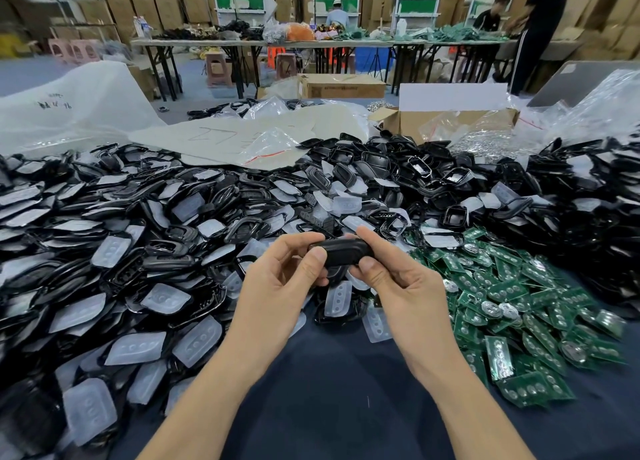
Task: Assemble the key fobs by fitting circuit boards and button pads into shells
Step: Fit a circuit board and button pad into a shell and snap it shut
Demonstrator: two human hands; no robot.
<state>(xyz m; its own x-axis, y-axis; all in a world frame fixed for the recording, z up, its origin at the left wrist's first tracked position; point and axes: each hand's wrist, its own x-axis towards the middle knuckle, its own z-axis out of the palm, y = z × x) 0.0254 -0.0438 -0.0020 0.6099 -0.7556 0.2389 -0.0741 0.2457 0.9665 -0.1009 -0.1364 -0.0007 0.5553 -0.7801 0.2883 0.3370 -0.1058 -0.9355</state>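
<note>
A black key fob shell is held above the dark table between both hands. My left hand grips its left end with thumb on top and fingers curled behind. My right hand pinches its right end between thumb and index finger. What sits inside the shell is hidden. A big heap of black shells and translucent button pads spreads to the left and behind. Green circuit boards lie piled on the right.
The dark blue table cloth shows bare between my forearms. An open cardboard box and clear plastic bags stand behind the heap. A further black shell pile rises far right. People work at tables in the background.
</note>
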